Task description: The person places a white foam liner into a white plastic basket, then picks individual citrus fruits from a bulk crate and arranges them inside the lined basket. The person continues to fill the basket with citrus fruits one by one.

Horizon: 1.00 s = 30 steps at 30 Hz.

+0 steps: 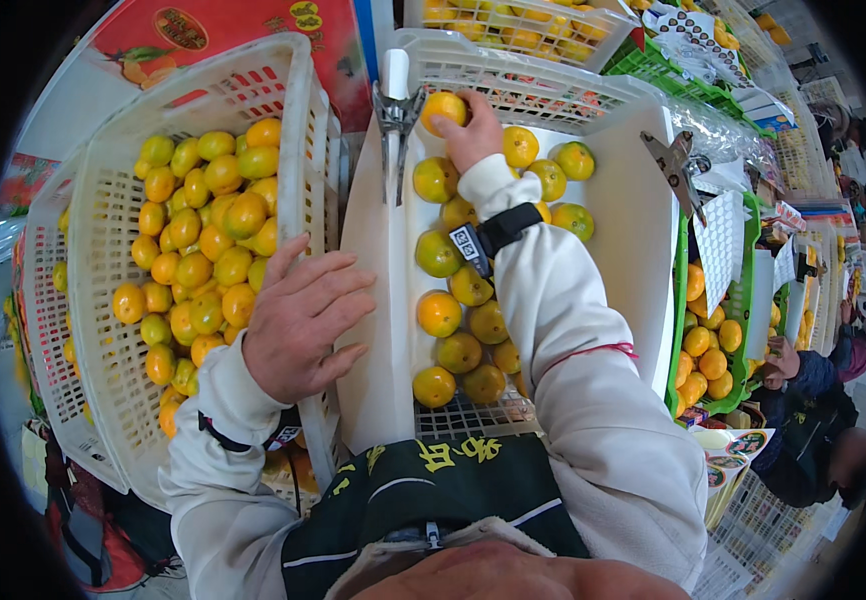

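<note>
My right hand [476,133] grips an orange mandarin [444,112] at the far left corner of a white-lined plastic crate [628,172]. Below that hand, several yellow-green mandarins [459,352] lie in rows along the crate's left and middle part. My left hand [309,322] holds nothing, its fingers spread. It hovers over the near right rim of a white slatted crate [110,360], beside the liner sheet [373,352]. Loose mandarins [212,240] are heaped in that left crate. My right forearm hides part of the rows.
Metal spring clamps sit on the liner's left edge [395,112] and right side [677,169]. Behind stands another crate of mandarins [515,34]. To the right, a green crate [740,375] holds mandarins; a co-worker [808,405] is beyond it. A red printed box [230,30] lies at upper left.
</note>
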Available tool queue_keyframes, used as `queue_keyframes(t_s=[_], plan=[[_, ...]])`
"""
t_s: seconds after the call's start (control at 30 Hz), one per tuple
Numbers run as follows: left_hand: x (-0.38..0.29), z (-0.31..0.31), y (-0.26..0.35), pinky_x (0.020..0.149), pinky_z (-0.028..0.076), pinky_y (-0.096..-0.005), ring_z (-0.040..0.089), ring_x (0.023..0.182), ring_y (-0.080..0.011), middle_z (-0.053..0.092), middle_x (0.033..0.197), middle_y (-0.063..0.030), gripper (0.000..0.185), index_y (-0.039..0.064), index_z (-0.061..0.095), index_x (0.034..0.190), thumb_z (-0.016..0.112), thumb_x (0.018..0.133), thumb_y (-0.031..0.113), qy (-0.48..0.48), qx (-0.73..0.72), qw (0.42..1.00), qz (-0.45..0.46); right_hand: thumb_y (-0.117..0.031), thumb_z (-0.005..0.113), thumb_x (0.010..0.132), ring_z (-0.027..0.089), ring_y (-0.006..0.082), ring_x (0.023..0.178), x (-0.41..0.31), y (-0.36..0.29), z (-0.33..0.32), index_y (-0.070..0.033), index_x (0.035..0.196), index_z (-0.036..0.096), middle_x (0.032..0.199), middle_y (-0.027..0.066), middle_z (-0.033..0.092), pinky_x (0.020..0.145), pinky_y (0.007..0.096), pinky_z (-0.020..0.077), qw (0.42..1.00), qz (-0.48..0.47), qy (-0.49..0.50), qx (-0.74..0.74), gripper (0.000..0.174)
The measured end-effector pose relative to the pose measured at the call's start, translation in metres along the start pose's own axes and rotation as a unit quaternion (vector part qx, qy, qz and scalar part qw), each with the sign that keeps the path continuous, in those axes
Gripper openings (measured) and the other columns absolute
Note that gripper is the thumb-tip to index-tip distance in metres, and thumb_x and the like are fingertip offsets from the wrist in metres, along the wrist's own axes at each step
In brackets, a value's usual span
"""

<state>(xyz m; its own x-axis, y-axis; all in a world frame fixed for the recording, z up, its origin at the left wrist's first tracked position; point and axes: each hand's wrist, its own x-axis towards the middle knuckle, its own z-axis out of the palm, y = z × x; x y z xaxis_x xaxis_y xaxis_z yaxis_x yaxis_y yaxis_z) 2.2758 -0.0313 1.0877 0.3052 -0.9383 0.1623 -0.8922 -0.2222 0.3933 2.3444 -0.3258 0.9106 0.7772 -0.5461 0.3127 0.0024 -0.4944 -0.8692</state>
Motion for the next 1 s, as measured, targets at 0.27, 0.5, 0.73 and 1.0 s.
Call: queue_keyframes(t_s=[0.27, 0.5, 0.73, 1.0], plan=[[-0.035, 0.005, -0.003, 0.106, 0.026, -0.0533, 0.053, 0.119, -0.0288, 0.060, 0.119, -0.0078, 0.039, 0.011, 0.062, 0.103, 0.073, 0.066, 0.020, 0.051, -0.061, 0.997, 0.010, -0.027, 0.065, 0.081, 0.061, 0.0429, 0.090, -0.022, -0.008, 0.014, -0.003, 0.106, 0.059, 0.097, 0.0228, 0.065, 0.079, 0.0499, 0.0487, 0.971, 0.001, -0.074, -0.225, 0.035], [-0.064, -0.003, -0.044, 0.103, 0.032, -0.0473, 0.052, 0.116, -0.0290, 0.058, 0.119, -0.0130, 0.024, 0.009, 0.061, 0.104, 0.065, 0.081, 0.015, 0.082, -0.230, 0.966, 0.089, -0.028, 0.054, 0.090, 0.063, 0.0388, 0.086, -0.029, 0.027, 0.023, -0.008, 0.108, 0.058, 0.098, 0.0199, 0.066, 0.075, 0.0500, 0.0500, 0.913, -0.040, -0.138, -0.383, 0.028], [-0.099, -0.046, -0.257, 0.097, 0.044, -0.0384, 0.054, 0.113, -0.0324, 0.055, 0.129, -0.0151, 0.037, 0.011, 0.062, 0.115, 0.066, 0.081, 0.025, 0.290, 0.148, 0.874, -0.360, -0.033, 0.054, 0.091, 0.065, 0.0350, 0.087, -0.026, 0.007, 0.019, -0.010, 0.117, 0.059, 0.093, 0.0159, 0.068, 0.074, 0.0483, 0.0508, 0.854, -0.010, -0.134, -0.503, 0.035], [-0.061, 0.002, -0.312, 0.097, 0.039, -0.0587, 0.032, 0.134, -0.0398, 0.022, 0.154, -0.0110, 0.055, 0.034, 0.050, 0.131, 0.069, 0.080, 0.044, 0.009, 0.365, 0.722, -0.587, -0.039, 0.054, 0.091, 0.065, 0.0346, 0.081, -0.025, 0.005, 0.022, -0.011, 0.113, 0.061, 0.085, 0.0155, 0.068, 0.070, 0.0481, 0.0510, 0.887, -0.022, -0.074, -0.456, 0.037]])
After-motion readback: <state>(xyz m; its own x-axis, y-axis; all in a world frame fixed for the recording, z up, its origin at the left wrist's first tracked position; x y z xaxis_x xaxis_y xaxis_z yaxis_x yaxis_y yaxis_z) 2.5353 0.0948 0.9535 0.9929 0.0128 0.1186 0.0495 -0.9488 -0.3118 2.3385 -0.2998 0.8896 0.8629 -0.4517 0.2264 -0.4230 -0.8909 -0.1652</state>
